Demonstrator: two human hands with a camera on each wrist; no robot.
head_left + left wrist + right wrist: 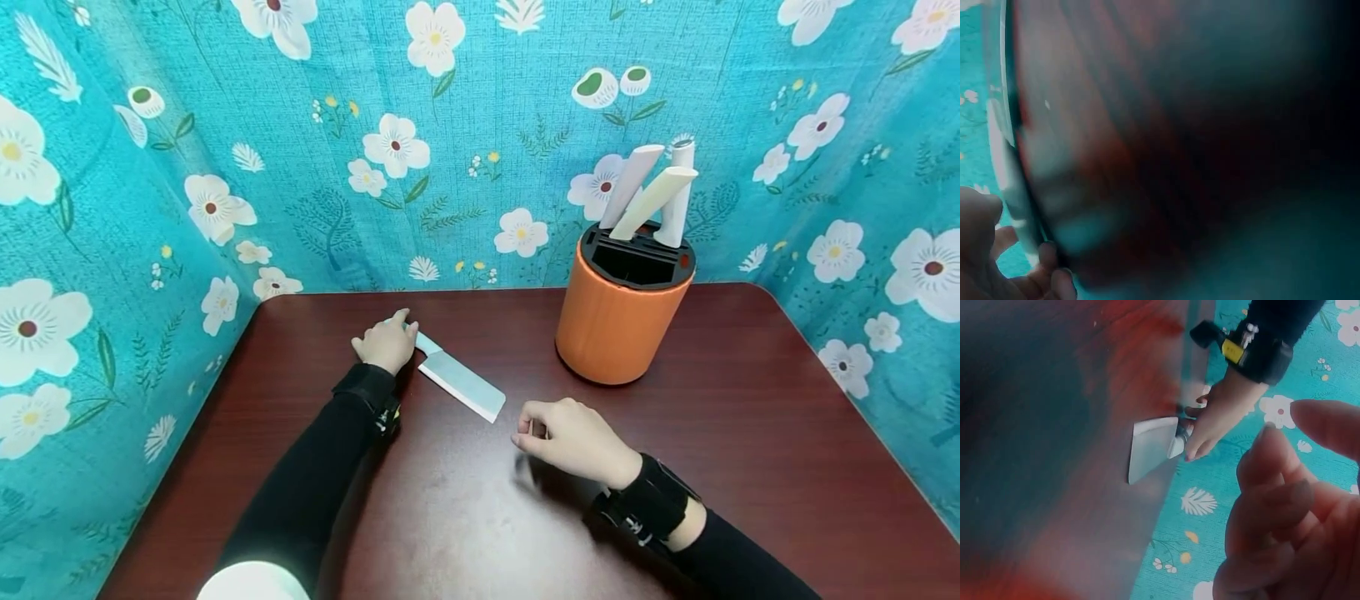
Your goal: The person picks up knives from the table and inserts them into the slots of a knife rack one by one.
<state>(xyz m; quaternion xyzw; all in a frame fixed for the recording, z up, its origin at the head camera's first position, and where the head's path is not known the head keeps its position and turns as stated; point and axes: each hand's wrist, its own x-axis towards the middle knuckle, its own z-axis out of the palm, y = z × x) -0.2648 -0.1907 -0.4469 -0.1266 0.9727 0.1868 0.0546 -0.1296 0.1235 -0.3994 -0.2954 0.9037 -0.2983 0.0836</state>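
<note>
A cleaver with a pale handle lies on the dark red table, left of the middle, its blade pointing toward the right and front. My left hand grips the handle from above, covering most of it. In the right wrist view the broad blade extends from beneath that hand. The left wrist view shows only some curled fingers at its lower left corner. Apart from the cleaver, my right hand hovers over the table with loosely bent fingers and nothing in them.
An orange knife block with a black slotted top stands at the back right. Several white-handled knives stick up from it. Blue flowered cloth hangs behind the table and along its sides. A white round object shows at the bottom left.
</note>
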